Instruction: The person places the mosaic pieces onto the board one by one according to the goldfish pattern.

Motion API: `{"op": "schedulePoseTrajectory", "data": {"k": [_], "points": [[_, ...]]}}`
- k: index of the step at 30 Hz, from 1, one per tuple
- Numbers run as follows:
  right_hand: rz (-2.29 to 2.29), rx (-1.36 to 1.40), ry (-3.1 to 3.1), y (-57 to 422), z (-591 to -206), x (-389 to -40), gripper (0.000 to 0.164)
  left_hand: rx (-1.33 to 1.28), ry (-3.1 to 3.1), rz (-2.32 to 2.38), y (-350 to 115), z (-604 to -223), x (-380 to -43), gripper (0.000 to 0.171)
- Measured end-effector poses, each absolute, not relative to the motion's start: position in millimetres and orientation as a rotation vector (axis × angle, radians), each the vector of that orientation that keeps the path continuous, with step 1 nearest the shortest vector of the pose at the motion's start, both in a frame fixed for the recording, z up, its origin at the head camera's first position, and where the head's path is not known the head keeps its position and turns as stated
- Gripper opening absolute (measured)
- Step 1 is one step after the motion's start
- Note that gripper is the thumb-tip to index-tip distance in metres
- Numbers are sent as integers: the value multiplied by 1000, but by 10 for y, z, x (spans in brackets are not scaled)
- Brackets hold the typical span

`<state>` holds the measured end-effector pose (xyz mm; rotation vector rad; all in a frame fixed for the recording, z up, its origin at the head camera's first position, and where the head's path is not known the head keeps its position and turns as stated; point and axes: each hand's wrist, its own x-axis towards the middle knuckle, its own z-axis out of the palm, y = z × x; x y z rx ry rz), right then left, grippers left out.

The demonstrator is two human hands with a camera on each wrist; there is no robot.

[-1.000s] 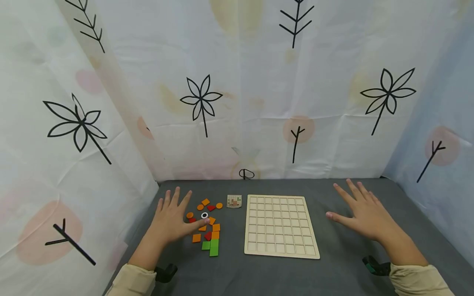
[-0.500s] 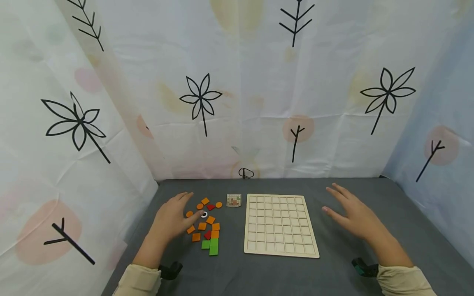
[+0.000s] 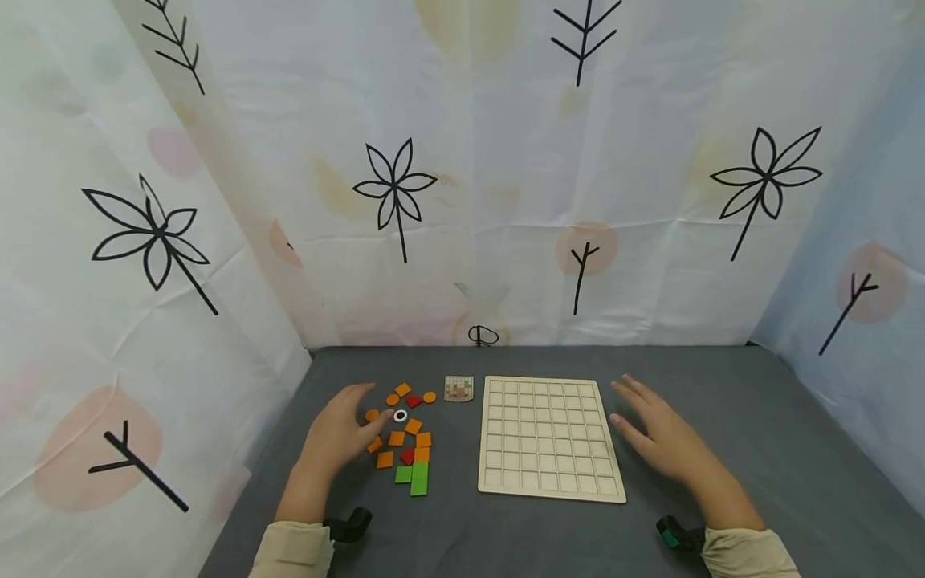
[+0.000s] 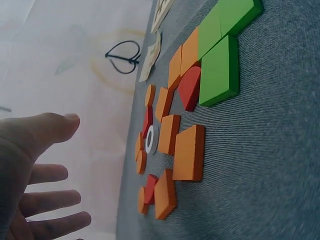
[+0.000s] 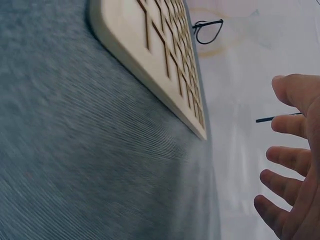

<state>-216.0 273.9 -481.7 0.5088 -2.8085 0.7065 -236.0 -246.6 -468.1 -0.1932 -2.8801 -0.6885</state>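
My left hand [image 3: 336,433] hovers at the left of a scatter of small flat pieces, holding nothing, its thumb apart from the loosely bent fingers. Orange squares [image 4: 189,154], orange discs [image 3: 429,397], red pieces [image 4: 189,89] and a white ring [image 3: 401,416] make up the scatter. Several green squares [image 4: 219,71] lie at its near end. Beside the right edge of a pale wooden grid board [image 3: 549,437] is my right hand [image 3: 661,441], empty, fingers relaxed. The right wrist view shows the board's corner and raised edge, apart from the fingers.
A small printed pattern card [image 3: 458,388] lies between the pieces and the board's far left corner. Grey cloth [image 3: 535,538] covers the table. White patterned curtains [image 3: 470,201] stand behind it and at both sides. Each wrist wears a black camera mount [image 3: 350,526].
My right hand has moved left, close to the board. My left hand has drawn its spread fingers in and shifted slightly right and down, uncovering some orange pieces. Pieces and board stay put.
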Motion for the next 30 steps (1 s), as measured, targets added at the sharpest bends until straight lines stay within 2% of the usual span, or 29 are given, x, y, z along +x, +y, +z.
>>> {"op": "schedulePoseTrajectory", "data": {"k": [14, 30], "points": [[801, 502, -2906, 2697, -4984, -2166, 64, 12, -2864, -953, -2699, -4899, -2454, 67], [924, 565, -2984, 2666, -5042, -2177, 64, 125, -2862, -1062, -2798, -4927, -2565, 55]]}}
